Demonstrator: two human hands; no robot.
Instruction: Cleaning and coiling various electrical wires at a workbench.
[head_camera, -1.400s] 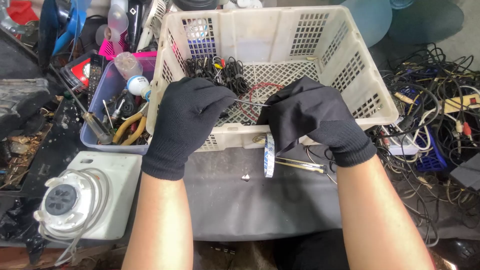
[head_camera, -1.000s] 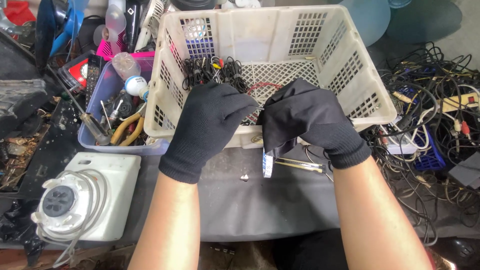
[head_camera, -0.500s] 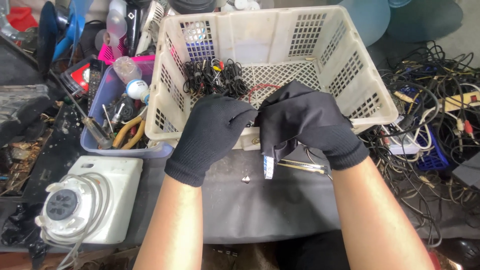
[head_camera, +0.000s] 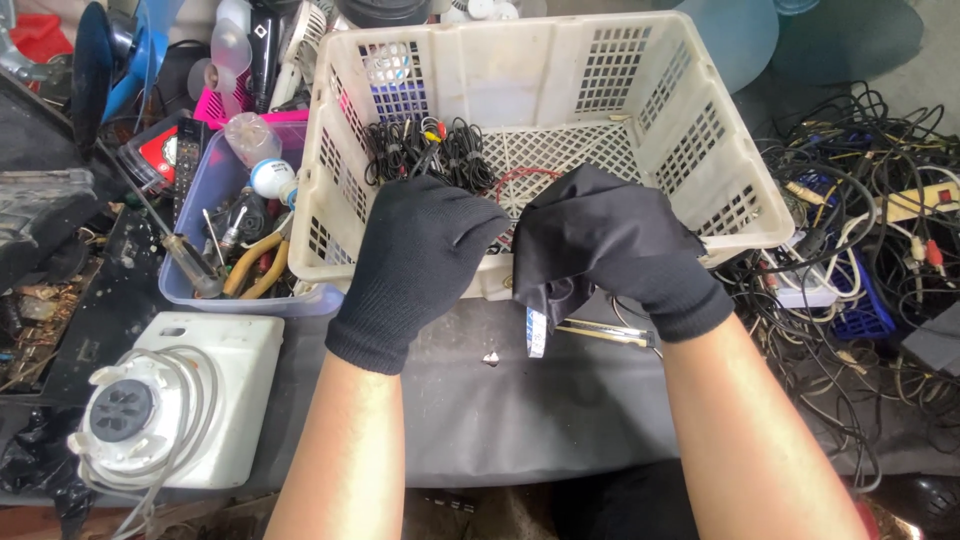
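**Head-camera view: two gloved hands met over a small object at the front of a white basket**

Head-camera view, looking down at a cluttered workbench. Nearest the viewer, two bare forearms reached forward from the bottom edge. Both hands wore black knit gloves. The left hand (head_camera: 420, 260) was curled, fingers bent toward the right; what it pinched, if anything, was hidden behind the glove, so its grip could not be told. The right hand (head_camera: 610, 245) was closed around a small flat object (head_camera: 537, 333), pale with blue markings, whose lower end hung out below the palm. The two hands touched at the fingertips, just above the front rim of the basket.

Under the hands lay a dark grey mat (head_camera: 520, 410). A tiny light fragment (head_camera: 491, 357) sat on it, and a pair of thin metal tweezers (head_camera: 605, 333) lay just beside the right wrist. At the near left stood a white box-shaped appliance (head_camera: 180, 410) with a round dial on top and a pale cord looped over it.

Behind the hands sat a white plastic lattice basket (head_camera: 690, 150). Inside it, at the back left, lay bundled black cables (head_camera: 425, 150), and a thin red wire loop (head_camera: 525, 180) lay near the middle.

Left of the basket, a lavender tray (head_camera: 205, 215) held yellow-handled pliers (head_camera: 255, 265), a screwdriver and a bulb. On the far right spread a tangle of black cables (head_camera: 850, 220).
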